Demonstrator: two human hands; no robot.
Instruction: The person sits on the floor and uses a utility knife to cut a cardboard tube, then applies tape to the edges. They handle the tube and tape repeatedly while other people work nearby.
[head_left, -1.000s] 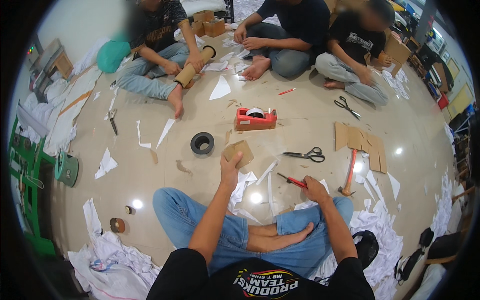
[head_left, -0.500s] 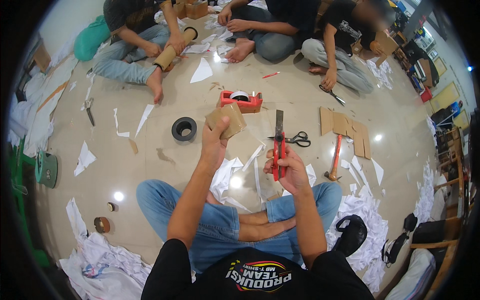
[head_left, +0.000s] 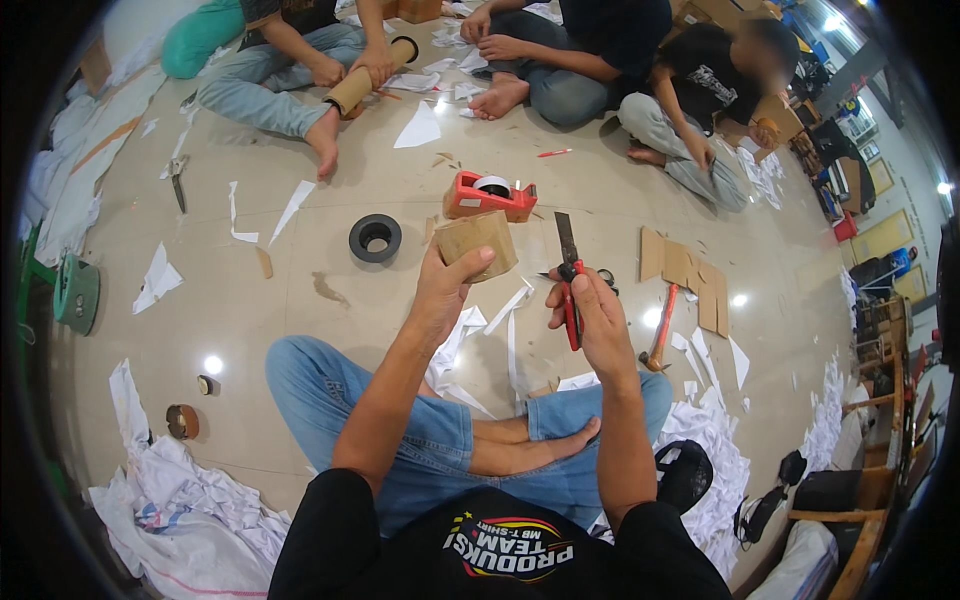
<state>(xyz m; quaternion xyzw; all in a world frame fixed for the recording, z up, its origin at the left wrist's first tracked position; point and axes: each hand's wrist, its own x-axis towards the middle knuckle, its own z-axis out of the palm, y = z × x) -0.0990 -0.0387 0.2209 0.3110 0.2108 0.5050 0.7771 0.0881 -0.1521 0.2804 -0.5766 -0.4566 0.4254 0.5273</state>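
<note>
My left hand (head_left: pixel 440 290) is closed round a small brown cardboard block (head_left: pixel 476 243), its thumb pressed on the front face; shiny tape seems to cover it. Just to the right, my right hand (head_left: pixel 598 325) grips a red-handled knife (head_left: pixel 567 240) with a broad, dark, flat blade pointing up and away from me. Blade and block are apart. Beyond the block stands a red tape dispenser (head_left: pixel 488 202) with a white roll in it. A black tape roll (head_left: pixel 375 239) lies to its left. Black scissors (head_left: pixel 606 279) are partly hidden behind my right hand.
Flat cardboard pieces (head_left: pixel 684 275) and a wooden-handled hammer (head_left: pixel 661 335) lie to the right. White scraps heap at both sides, with a black bag (head_left: pixel 685 474) on the right. Across from me several people sit; one holds a cardboard tube (head_left: pixel 370 78).
The block has turned in my left hand and shifted slightly right. The knife now tilts, its handle seen more edge-on. The person at far right has raised a hand, and the scissors there left the floor.
</note>
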